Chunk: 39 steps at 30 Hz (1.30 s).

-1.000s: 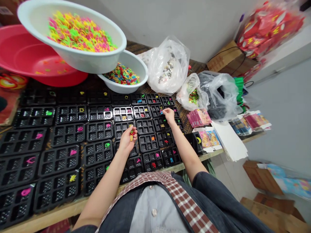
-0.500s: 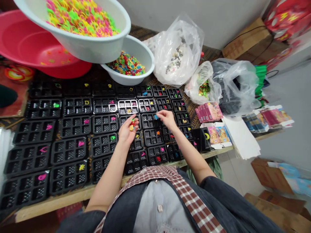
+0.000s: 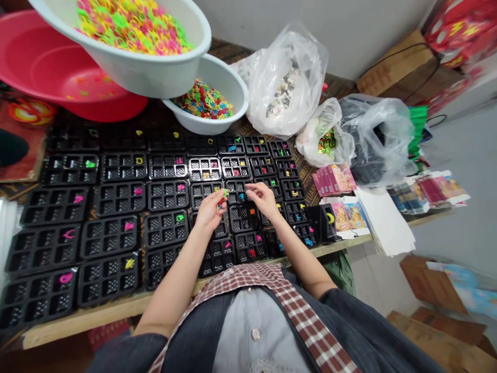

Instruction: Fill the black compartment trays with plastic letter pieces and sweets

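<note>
Rows of black compartment trays (image 3: 120, 197) cover the table, most with a small coloured plastic piece in one cell. My left hand (image 3: 212, 210) hovers over the middle trays, fingers curled round a small bunch of coloured plastic pieces (image 3: 222, 199). My right hand (image 3: 264, 198) is just to its right, fingers pinched low over a tray; whether it holds a piece I cannot make out. The two hands are close together.
A white basin (image 3: 163, 77) of neon pieces rests tilted on a red basin (image 3: 46, 77) and a smaller white bowl (image 3: 229, 111). Plastic bags (image 3: 287, 83) and pink printed cards (image 3: 334, 178) lie to the right. The table's wooden edge (image 3: 116, 311) is near my body.
My right hand has drawn back from the far right trays toward my left hand. My left hand has turned over slightly, still with its pieces. The view has shifted a little.
</note>
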Each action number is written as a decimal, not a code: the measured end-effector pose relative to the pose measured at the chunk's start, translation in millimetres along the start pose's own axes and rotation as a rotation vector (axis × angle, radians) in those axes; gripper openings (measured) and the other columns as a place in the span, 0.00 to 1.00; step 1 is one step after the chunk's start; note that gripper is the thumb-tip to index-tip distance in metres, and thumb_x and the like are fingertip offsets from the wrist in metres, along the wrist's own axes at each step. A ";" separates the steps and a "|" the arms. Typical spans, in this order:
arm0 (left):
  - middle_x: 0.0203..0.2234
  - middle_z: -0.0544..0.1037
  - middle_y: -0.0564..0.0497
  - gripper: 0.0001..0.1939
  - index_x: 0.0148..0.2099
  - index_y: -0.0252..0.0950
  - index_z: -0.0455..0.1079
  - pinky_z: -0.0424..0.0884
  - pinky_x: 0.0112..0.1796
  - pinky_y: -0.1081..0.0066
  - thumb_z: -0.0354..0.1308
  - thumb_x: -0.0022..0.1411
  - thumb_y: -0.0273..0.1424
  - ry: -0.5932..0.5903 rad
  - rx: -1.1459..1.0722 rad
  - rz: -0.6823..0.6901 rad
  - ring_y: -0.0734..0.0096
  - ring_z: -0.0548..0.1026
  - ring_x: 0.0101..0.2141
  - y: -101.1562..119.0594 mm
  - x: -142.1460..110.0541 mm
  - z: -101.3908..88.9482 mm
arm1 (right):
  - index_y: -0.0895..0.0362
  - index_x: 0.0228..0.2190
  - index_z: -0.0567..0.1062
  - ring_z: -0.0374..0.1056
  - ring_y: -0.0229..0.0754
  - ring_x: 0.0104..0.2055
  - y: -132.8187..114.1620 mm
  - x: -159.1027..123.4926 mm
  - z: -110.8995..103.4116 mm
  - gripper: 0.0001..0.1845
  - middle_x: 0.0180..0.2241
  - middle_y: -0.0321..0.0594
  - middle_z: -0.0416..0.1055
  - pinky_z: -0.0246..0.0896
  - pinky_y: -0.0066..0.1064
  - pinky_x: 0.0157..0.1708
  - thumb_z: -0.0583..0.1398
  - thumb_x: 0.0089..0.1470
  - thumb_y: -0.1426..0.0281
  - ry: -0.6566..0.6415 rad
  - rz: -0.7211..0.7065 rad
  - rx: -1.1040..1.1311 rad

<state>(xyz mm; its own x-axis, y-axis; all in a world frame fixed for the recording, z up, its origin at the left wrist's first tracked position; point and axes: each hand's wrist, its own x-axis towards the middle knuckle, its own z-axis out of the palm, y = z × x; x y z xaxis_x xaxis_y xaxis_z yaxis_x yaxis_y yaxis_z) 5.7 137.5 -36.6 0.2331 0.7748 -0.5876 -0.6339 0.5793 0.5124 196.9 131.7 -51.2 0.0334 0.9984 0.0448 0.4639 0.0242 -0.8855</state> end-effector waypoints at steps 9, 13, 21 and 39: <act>0.16 0.70 0.54 0.17 0.25 0.31 0.71 0.44 0.13 0.82 0.72 0.47 0.38 -0.063 0.245 0.047 0.87 0.59 0.12 -25.9 -1.2 8.7 | 0.55 0.34 0.81 0.71 0.39 0.35 -26.9 -26.6 12.4 0.12 0.34 0.39 0.76 0.68 0.32 0.37 0.65 0.53 0.60 -0.050 -0.036 0.187; 0.24 0.76 0.48 0.07 0.35 0.30 0.75 0.58 0.16 0.84 0.61 0.59 0.31 0.009 0.084 0.031 0.82 0.70 0.20 -0.2 4.2 -1.3 | 0.56 0.34 0.79 0.70 0.39 0.32 -18.1 -36.4 -0.7 0.09 0.35 0.39 0.76 0.67 0.32 0.35 0.62 0.56 0.64 0.033 -0.026 0.121; 0.39 0.79 0.42 0.24 0.55 0.30 0.69 0.74 0.49 0.68 0.50 0.58 0.14 0.069 -0.103 0.065 0.67 0.79 0.45 26.8 -26.0 -8.1 | 0.54 0.33 0.79 0.64 0.53 0.51 5.4 -80.7 2.0 0.05 0.52 0.47 0.71 0.63 0.51 0.49 0.62 0.56 0.73 -0.129 -0.203 -0.424; 0.36 0.81 0.43 0.13 0.39 0.28 0.77 0.73 0.49 0.68 0.53 0.57 0.16 -0.078 -0.049 -0.181 0.70 0.80 0.37 -61.1 -85.4 -11.5 | 0.53 0.30 0.79 0.67 0.47 0.48 -18.7 -102.1 3.5 0.06 0.43 0.42 0.75 0.62 0.45 0.51 0.63 0.57 0.66 -0.084 -0.294 -0.156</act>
<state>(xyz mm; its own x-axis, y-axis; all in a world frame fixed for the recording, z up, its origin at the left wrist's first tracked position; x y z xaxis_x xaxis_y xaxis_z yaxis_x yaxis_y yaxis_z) 16.1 33.0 -24.9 0.4019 0.6775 -0.6160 -0.6112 0.6994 0.3705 181.7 29.5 -40.8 -0.1919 0.9508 0.2431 0.5726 0.3097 -0.7591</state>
